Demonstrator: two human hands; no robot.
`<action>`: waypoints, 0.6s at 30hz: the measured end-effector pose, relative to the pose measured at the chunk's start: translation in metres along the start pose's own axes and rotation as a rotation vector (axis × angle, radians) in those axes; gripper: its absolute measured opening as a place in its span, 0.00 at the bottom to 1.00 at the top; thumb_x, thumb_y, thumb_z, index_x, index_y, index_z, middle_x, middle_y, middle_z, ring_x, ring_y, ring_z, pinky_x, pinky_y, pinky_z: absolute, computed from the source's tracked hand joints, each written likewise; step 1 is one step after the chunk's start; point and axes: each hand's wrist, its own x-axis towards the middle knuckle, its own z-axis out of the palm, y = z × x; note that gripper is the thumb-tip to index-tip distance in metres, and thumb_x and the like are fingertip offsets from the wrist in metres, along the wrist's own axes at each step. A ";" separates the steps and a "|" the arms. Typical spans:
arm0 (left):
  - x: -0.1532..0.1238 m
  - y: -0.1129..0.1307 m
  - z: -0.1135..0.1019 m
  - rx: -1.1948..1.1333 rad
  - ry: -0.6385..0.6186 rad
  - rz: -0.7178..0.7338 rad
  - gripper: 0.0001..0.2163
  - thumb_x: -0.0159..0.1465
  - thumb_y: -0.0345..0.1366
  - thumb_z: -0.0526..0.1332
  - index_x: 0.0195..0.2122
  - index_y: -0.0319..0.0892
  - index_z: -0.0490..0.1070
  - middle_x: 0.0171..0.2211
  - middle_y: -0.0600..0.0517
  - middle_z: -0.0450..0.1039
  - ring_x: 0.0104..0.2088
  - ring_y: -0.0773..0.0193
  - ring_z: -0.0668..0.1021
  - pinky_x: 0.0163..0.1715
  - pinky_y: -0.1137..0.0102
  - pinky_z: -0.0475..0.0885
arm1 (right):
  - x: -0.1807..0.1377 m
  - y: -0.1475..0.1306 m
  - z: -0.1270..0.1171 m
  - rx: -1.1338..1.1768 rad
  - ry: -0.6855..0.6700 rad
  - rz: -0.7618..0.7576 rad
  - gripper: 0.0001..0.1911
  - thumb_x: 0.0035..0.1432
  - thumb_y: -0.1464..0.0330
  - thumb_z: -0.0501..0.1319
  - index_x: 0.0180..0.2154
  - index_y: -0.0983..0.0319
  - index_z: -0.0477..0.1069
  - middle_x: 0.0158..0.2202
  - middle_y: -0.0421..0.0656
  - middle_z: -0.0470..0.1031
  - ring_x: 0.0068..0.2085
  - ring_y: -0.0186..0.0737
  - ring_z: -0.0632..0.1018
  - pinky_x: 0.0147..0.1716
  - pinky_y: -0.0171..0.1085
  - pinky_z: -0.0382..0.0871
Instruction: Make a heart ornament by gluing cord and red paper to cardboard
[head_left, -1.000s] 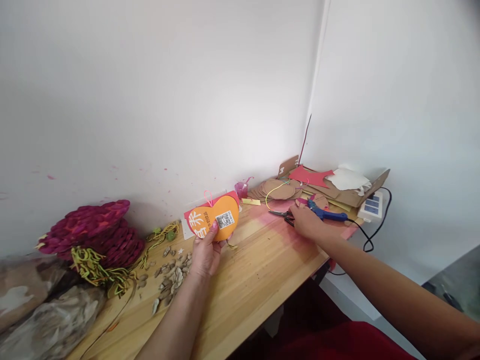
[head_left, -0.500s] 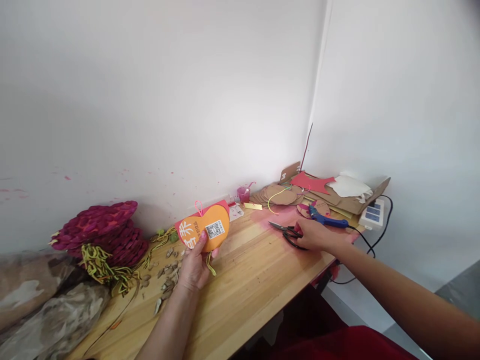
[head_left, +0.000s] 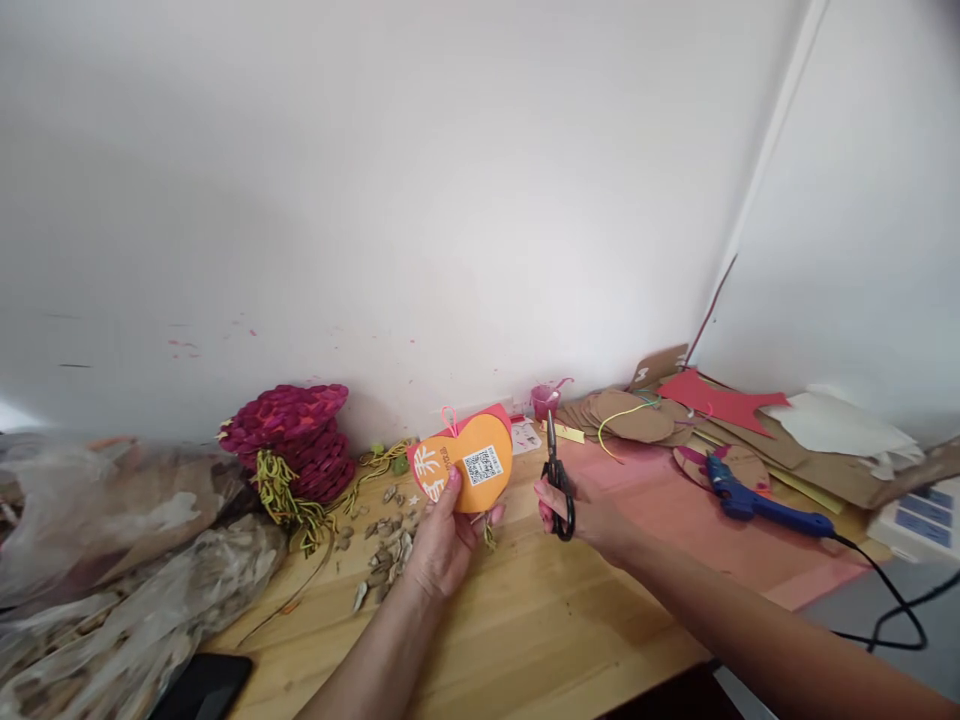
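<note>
My left hand (head_left: 448, 545) pinches an orange heart-shaped card (head_left: 480, 490) with a QR code and white characters, thumb on its face. Behind the card shows a red piece (head_left: 499, 414), and a pink cord loop (head_left: 449, 418) sticks up from the top. Yellow-green threads hang below it, by my fingers. My right hand (head_left: 581, 515) grips black-handled scissors (head_left: 555, 470), raised above the table with the tips pointing up and the blades together. The scissors are apart from the card, to its right.
Magenta stacked pieces (head_left: 289, 435) with yellow-green threads stand at the left, near scattered shell-like bits (head_left: 386, 550). Plastic bags (head_left: 142, 510) and a black phone (head_left: 206, 685) lie further left. Cardboard discs (head_left: 630, 415), red paper (head_left: 720, 400) and a corded blue glue gun (head_left: 772, 508) are on the right.
My right hand has lifted the scissors off the table and turned their tips upward, bringing them nearer the card. My left hand still holds the card. The view has swung left.
</note>
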 end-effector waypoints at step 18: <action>0.003 -0.011 0.003 -0.071 0.180 0.042 0.20 0.65 0.29 0.63 0.58 0.45 0.69 0.54 0.44 0.76 0.48 0.56 0.82 0.42 0.65 0.82 | 0.024 0.015 0.016 -0.185 -0.141 -0.167 0.21 0.63 0.49 0.58 0.30 0.59 0.64 0.27 0.38 0.66 0.29 0.38 0.68 0.31 0.36 0.61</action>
